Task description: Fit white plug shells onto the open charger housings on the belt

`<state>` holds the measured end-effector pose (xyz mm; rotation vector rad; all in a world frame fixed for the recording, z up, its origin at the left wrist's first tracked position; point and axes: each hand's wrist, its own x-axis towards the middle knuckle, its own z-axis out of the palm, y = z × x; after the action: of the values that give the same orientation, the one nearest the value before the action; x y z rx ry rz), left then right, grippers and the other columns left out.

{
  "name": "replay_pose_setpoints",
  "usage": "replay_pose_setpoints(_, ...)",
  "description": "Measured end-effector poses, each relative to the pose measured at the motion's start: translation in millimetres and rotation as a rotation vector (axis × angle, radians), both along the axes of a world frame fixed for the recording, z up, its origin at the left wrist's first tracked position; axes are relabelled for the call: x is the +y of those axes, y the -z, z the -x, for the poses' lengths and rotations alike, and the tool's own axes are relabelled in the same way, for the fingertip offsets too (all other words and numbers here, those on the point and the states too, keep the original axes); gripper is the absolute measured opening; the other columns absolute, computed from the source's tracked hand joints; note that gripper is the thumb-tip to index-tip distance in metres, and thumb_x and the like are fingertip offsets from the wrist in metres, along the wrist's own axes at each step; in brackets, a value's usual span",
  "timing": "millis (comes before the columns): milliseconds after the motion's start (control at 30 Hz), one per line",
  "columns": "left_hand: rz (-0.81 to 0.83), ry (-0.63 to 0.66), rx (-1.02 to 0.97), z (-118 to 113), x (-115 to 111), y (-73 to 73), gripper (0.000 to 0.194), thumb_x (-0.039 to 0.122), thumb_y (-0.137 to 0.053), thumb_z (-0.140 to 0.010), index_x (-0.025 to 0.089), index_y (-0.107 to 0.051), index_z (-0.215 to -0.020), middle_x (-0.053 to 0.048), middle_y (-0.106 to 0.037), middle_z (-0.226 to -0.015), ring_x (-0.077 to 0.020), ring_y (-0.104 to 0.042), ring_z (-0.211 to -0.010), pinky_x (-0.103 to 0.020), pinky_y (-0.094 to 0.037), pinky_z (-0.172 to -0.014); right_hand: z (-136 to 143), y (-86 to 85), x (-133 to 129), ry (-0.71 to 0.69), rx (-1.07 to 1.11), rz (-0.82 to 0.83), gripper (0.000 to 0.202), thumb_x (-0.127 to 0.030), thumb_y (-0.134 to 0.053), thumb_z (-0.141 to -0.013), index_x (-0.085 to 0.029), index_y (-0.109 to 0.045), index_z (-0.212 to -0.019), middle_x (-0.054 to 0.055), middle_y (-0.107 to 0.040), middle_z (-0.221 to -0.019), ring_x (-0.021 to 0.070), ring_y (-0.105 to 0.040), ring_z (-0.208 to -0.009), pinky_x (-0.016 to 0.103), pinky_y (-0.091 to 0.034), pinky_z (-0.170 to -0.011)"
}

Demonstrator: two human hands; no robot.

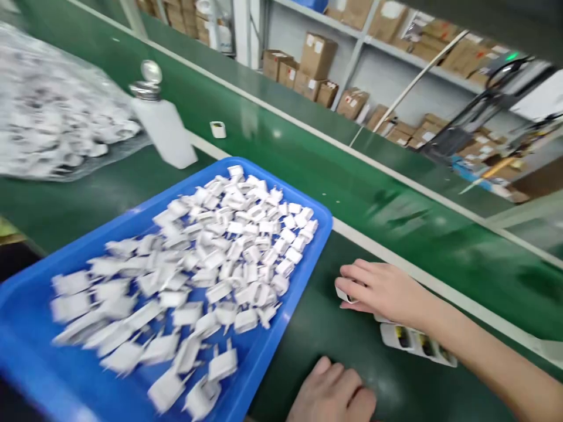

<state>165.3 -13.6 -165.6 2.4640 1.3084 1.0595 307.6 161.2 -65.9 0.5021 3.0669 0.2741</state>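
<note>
A blue tray (308,264) holds a heap of several white plug parts (211,275), blurred by motion. My right hand (382,290) reaches in from the right and lies on the dark green table just right of the tray, its fingers closed over a small white plug part (343,295). Under its wrist lies a row of white parts with dark openings (416,344). My left hand (332,394) rests on the table at the bottom edge, near the tray's front corner, with its fingers curled and nothing visible in it.
A white dispenser bottle with a metal top (165,132) stands behind the tray. A clear bag of white parts (53,117) lies at the far left. One small white part (217,129) sits on the green conveyor belt (352,181). Shelves with cardboard boxes (316,64) line the back.
</note>
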Motion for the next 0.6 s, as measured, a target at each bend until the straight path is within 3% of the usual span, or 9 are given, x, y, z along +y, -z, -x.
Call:
replay_pose_setpoints(100,-0.09,0.027,-0.064,17.6,-6.7,-31.4,0.027,0.049,-0.067,-0.086,0.025,-0.063,-0.076,0.0,-0.057,-0.065,-0.0123,-0.056,-0.051,-0.03,-0.041,-0.044,16.4,7.2,-24.6,-0.108,-0.09,-0.024,0.023,-0.032,-0.065,-0.094,-0.017,-0.06,-0.111,0.009,-0.066,-0.104,0.0222,-0.063,-0.081,0.033,-0.052,-0.06)
replay_pose_setpoints(200,-0.102,-0.06,-0.068,69.2,-14.4,-83.4,0.018,0.034,-0.053,-0.098,0.024,-0.063,-0.087,0.002,-0.059,-0.066,-0.0117,-0.053,-0.052,-0.031,-0.036,-0.048,12.2,17.5,-35.3,-0.099,-0.078,-0.052,0.04,-0.033,-0.067,-0.093,-0.017,-0.056,-0.128,0.012,-0.066,-0.111,0.0259,-0.065,-0.089,0.034,-0.056,-0.062)
replay_pose_setpoints(233,-0.143,-0.124,-0.007,92.1,-16.8,-99.4,0.026,0.032,-0.042,-0.102,0.023,-0.063,-0.09,0.0,-0.063,-0.072,-0.0133,-0.054,-0.056,-0.032,-0.038,-0.053,8.0,19.8,-38.0,-0.08,-0.067,-0.057,0.047,-0.031,-0.067,-0.092,-0.017,-0.052,-0.134,0.013,-0.066,-0.114,0.0269,-0.066,-0.093,0.035,-0.057,-0.063)
replay_pose_setpoints(300,0.008,-0.26,0.325,136.7,-19.8,-119.9,0.026,0.024,-0.042,-0.102,0.022,-0.065,-0.113,-0.007,-0.071,-0.106,-0.0202,-0.064,-0.086,-0.036,-0.046,-0.076,-0.4,21.3,-44.1,-0.027,-0.052,-0.053,0.057,-0.025,-0.068,-0.091,-0.017,-0.046,-0.142,0.014,-0.064,-0.12,0.0277,-0.066,-0.098,0.035,-0.059,-0.065)
replay_pose_setpoints(367,0.076,-0.325,0.553,168.1,-19.6,-122.1,0.022,0.02,-0.051,-0.097,0.023,-0.068,-0.11,-0.008,-0.071,-0.11,-0.0245,-0.063,-0.09,-0.039,-0.045,-0.077,-7.2,18.4,-52.3,0.024,-0.035,-0.037,0.06,-0.02,-0.069,-0.089,-0.018,-0.045,-0.145,0.014,-0.063,-0.123,0.0279,-0.067,-0.098,0.036,-0.06,-0.066)
replay_pose_setpoints(433,0.143,-0.325,0.672,181.1,-17.6,-111.7,0.015,0.019,-0.057,-0.093,0.023,-0.071,-0.098,-0.006,-0.071,-0.104,-0.0262,-0.063,-0.09,-0.04,-0.044,-0.075,-14.0,10.9,-63.2,0.056,0.016,-0.036,0.059,-0.021,-0.069,-0.089,-0.018,-0.047,-0.144,0.016,-0.06,-0.13,0.0315,-0.066,-0.104,0.043,-0.061,-0.075)
replay_pose_setpoints(533,0.151,-0.313,0.684,180.3,-15.9,-94.8,0.015,0.019,-0.057,-0.093,0.023,-0.07,-0.087,-0.005,-0.07,-0.095,-0.0281,-0.063,-0.092,-0.04,-0.044,-0.073,-33.3,-5.9,-87.8,0.137,0.198,-0.062,0.058,-0.033,-0.066,-0.093,-0.015,-0.047,-0.145,0.023,-0.049,-0.144,0.0419,-0.054,-0.126,0.061,-0.053,-0.095)
replay_pose_setpoints(600,0.097,-0.305,0.598,178.3,-16.2,-92.0,0.017,0.022,-0.053,-0.095,0.023,-0.069,-0.089,-0.005,-0.07,-0.093,-0.0281,-0.063,-0.091,-0.04,-0.044,-0.072,-51.2,-15.9,-112.1,0.217,0.35,-0.028,0.062,-0.035,-0.064,-0.095,-0.012,-0.042,-0.148,0.026,-0.046,-0.146,0.0435,-0.047,-0.133,0.064,-0.047,-0.102)
